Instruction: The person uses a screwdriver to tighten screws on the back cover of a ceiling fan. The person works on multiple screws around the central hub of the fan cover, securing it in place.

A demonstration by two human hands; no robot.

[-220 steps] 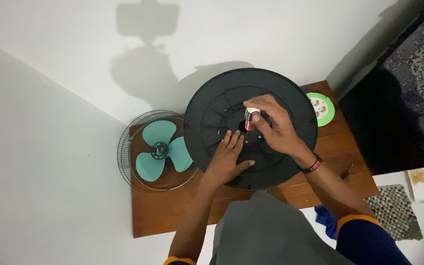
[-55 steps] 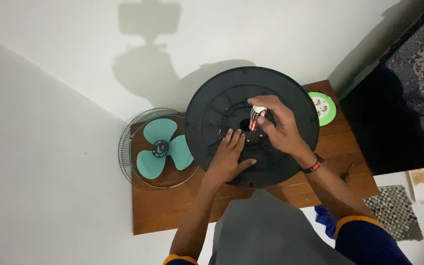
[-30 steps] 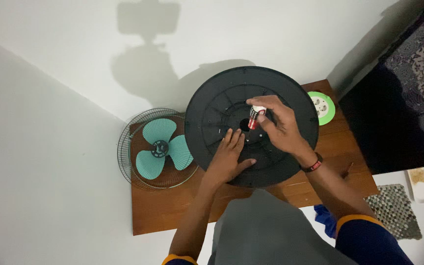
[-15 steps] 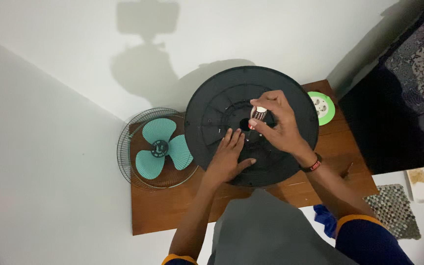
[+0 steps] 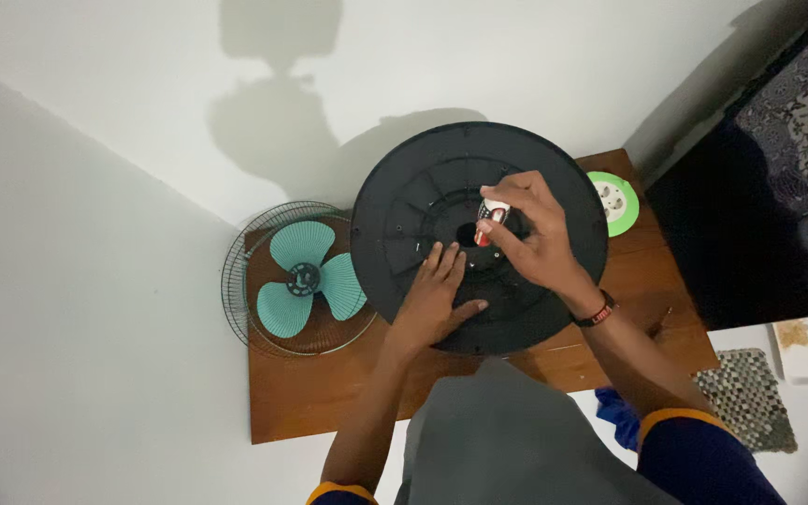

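Pinching a small red-and-white tool (image 5: pixel 490 223) between thumb and fingertips, the right hand (image 5: pixel 533 245) is holding its tip at the hub hole of a black disc (image 5: pixel 404 201). The disc is lying on a wooden counter (image 5: pixel 329 393). The left hand (image 5: pixel 430 304) is pressing flat and open on the disc at 6 o'clock from the hub, gripping nothing. A caged teal fan (image 5: pixel 296 278) is lying at 9 o'clock of the disc, a green socket reel (image 5: pixel 613 202) at 3 o'clock.

label | red-and-white band on small tube (image 5: pixel 488 223) (in right hand (image 5: pixel 533 241))
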